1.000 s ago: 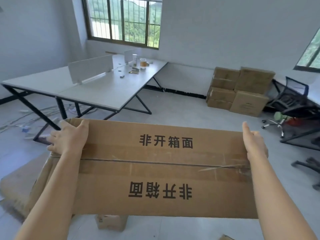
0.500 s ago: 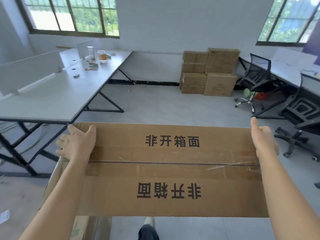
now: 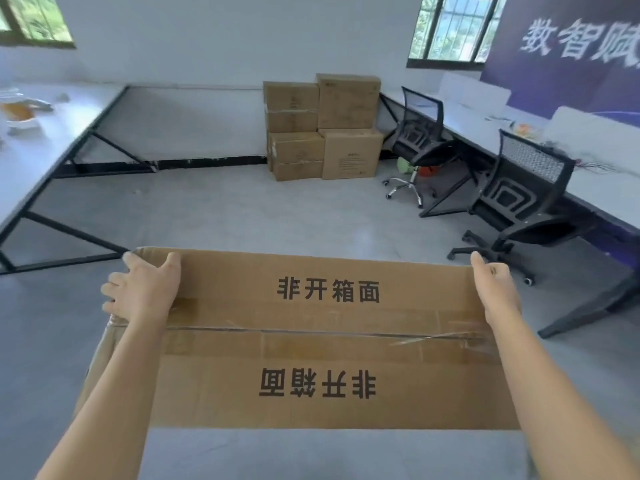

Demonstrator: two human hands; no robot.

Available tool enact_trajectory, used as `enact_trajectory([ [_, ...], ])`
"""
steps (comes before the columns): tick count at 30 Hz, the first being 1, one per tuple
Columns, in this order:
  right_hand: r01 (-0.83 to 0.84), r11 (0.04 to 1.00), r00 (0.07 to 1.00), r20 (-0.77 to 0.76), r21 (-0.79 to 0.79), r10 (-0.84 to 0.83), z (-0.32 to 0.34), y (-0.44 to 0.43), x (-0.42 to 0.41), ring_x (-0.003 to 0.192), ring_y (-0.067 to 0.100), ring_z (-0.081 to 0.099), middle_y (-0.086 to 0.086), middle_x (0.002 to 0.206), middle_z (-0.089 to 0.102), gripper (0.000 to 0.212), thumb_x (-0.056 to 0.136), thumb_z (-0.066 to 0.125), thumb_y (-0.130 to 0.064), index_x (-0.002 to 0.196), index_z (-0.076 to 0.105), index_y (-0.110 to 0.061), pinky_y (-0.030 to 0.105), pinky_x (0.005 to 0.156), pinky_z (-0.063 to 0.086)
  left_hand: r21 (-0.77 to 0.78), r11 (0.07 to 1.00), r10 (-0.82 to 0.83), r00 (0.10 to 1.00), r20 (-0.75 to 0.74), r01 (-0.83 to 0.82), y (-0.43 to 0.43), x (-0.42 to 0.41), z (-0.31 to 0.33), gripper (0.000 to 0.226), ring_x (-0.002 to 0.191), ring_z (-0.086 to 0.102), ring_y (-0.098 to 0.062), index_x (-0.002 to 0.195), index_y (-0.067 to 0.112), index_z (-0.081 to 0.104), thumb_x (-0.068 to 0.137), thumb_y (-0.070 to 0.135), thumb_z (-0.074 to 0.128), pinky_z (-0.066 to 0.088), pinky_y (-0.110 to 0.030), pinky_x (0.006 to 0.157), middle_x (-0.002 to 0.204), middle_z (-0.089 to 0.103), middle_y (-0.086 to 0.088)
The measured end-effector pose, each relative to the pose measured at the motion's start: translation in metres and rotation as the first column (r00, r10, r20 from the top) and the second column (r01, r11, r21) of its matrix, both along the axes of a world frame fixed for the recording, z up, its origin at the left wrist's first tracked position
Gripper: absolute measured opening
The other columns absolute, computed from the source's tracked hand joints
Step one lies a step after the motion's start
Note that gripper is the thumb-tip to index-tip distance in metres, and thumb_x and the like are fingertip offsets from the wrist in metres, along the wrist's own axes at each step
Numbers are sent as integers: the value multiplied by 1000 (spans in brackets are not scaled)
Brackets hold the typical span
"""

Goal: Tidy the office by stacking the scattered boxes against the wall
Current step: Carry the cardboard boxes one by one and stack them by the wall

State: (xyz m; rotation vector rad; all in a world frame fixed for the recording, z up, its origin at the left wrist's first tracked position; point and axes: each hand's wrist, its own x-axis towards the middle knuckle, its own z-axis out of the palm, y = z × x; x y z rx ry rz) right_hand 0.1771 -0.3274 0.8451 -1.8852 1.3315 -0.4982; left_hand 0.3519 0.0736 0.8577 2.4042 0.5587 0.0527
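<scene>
**A:** A long cardboard box [image 3: 318,344] is held up above the floor [image 3: 259,216], printed face up, with a taped seam across its middle.

**B:** And it's gripped at both far corners. The left hand [image 3: 145,289] is curled over the left end, thumb on top. The right hand [image 3: 495,292] is clamped on the right end, fingers hidden.

**A:** Well ahead, a stack of boxes [image 3: 325,126] is seen against the wall [image 3: 225,39], between the left bench [image 3: 20,174] and two office chairs [image 3: 519,188].

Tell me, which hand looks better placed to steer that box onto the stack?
Probably the left hand: its fingers wrap the left end of the box, thumb on top, and bare floor lies left of the stack. The right hand hides its fingers, and chairs crowd that side.
</scene>
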Motion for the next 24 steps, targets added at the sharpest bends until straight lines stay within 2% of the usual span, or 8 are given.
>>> enact_trajectory([
  [2, 30, 1000, 999, 33, -3, -29, 4, -14, 17, 93, 28, 48, 8, 105, 55, 41, 90, 34, -57, 100, 45, -18, 46, 92, 40, 4, 1000, -13, 1000, 21, 13, -16, 26, 4, 69, 134, 22, -40, 145, 8, 23, 91, 47, 41, 17, -50, 108, 144, 28, -29],
  [7, 89, 996, 995, 34, -14, -89, 13, -62, 62, 112, 29, 47, 7, 126, 51, 48, 90, 37, -55, 122, 46, -20, 44, 96, 37, -14, 998, -63, 997, 50, 64, -72, 90, 12, 66, 132, 25, -40, 141, 6, 28, 90, 45, 42, 19, -50, 107, 140, 32, -29],
  [17, 12, 999, 996, -93, -43, -16, 10, -200, 181, 118, 33, 46, 8, 129, 52, 54, 90, 34, -57, 130, 44, -22, 44, 98, 36, 7, 999, -35, 999, -17, 35, -201, 193, 1, 59, 130, 27, -39, 135, 2, 36, 92, 43, 38, 20, -47, 106, 137, 35, -31],
  [24, -72, 996, 992, -107, -48, 66, 6, -276, 273, 118, 32, 46, 7, 134, 48, 57, 88, 40, -56, 136, 37, -25, 45, 98, 38, 2, 999, 38, 997, -64, -38, -264, 257, -6, 60, 132, 24, -39, 138, 4, 32, 92, 42, 38, 18, -49, 107, 139, 33, -30],
])
